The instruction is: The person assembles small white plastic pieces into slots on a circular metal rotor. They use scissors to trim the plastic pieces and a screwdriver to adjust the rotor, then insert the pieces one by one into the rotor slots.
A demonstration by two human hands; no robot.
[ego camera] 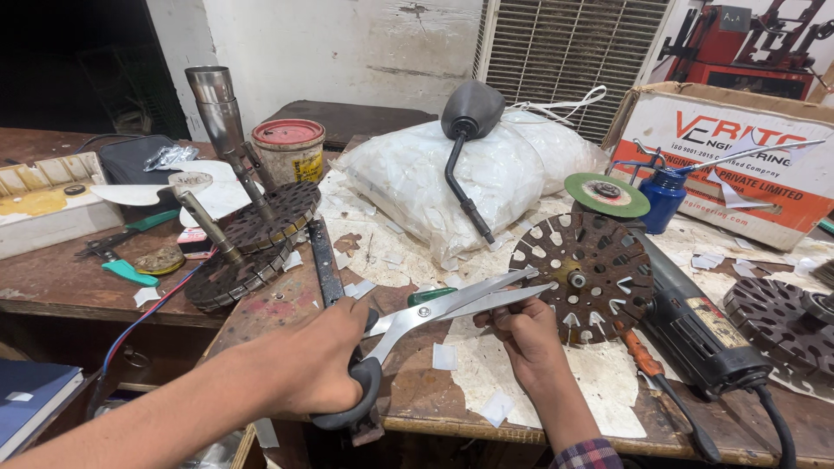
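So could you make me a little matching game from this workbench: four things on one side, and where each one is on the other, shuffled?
Things:
1. scissors
2. mirror
3. green disc
4. blue oil can

Places:
A. on the angle grinder
B. lying on the white plastic bag
C. in front of the cardboard box
D. in the left hand, blades by the right hand

Pairs: 1-D, 2-B, 3-A, 4-C

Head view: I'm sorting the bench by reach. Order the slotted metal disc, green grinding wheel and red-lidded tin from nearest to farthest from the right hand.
From the right hand:
1. Slotted metal disc, just above it.
2. Green grinding wheel, farther back, right.
3. Red-lidded tin, far back left.
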